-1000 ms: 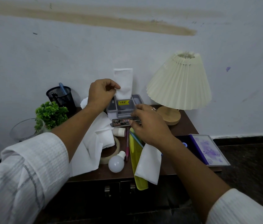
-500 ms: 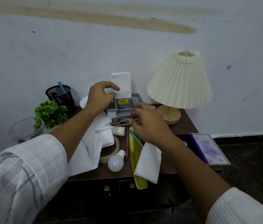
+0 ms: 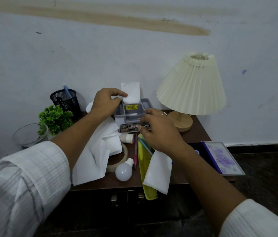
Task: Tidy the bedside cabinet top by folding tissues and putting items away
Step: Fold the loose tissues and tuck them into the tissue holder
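Observation:
A grey plastic organiser with a yellow price sticker stands at the back of the dark wooden cabinet top. My left hand pinches a folded white tissue that stands upright in the organiser's rear slot. My right hand rests against the organiser's front, fingers on its labelled edge. Loose white tissues lie crumpled at the left under my forearm. Another folded tissue hangs over the front edge on a yellow comb.
A pleated cream lamp stands at the back right. A black mesh pen cup, a green plant and a glass bowl sit left. A bulb, tape roll, pens and a purple-edged book lie in front.
My left hand has pushed the folded tissue down into the organiser, so less of it sticks up. My right hand has stayed at the organiser's front.

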A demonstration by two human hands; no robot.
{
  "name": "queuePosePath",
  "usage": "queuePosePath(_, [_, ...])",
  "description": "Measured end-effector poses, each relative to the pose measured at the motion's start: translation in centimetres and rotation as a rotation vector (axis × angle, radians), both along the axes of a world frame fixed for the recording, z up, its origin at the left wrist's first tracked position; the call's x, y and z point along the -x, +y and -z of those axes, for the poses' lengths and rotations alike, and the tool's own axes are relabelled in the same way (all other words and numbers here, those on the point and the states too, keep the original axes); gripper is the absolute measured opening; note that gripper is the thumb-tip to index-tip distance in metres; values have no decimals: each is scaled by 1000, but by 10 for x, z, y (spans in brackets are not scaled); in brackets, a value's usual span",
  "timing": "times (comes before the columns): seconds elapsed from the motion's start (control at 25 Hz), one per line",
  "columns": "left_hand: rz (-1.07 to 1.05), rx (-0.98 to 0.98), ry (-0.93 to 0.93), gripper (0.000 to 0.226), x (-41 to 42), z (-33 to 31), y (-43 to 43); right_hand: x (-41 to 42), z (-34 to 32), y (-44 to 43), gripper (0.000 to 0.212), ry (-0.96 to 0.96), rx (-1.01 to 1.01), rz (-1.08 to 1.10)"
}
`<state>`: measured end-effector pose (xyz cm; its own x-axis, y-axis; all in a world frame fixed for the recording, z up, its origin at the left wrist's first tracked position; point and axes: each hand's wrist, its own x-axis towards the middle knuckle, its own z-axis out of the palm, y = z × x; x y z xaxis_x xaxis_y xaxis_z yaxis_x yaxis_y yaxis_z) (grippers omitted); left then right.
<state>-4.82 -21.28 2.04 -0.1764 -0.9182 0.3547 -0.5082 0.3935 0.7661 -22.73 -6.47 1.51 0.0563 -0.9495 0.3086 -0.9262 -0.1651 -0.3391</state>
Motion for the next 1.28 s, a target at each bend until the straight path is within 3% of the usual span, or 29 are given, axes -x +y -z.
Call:
queuePosePath(0.24, [17,-32,145,33,-4,6,0,0,0,0,31,-1,9,0])
queuePosePath(0.44, [41,-41,40,34,-8,10,8,0,-1,1,31,-11,12,-7])
queuePosePath(0.64, [70,-79,115,37,-7,6,5,0,0,0,31,-11,9,-7])
queuePosePath(0.96, [43,-51,4,35,-9,-6,14,1,-2,0,28,-32,4,-25])
queuePosePath(1.28, [-37,-53,105,27,-37,-35,98,1,-17,14,29,-117,58,-50])
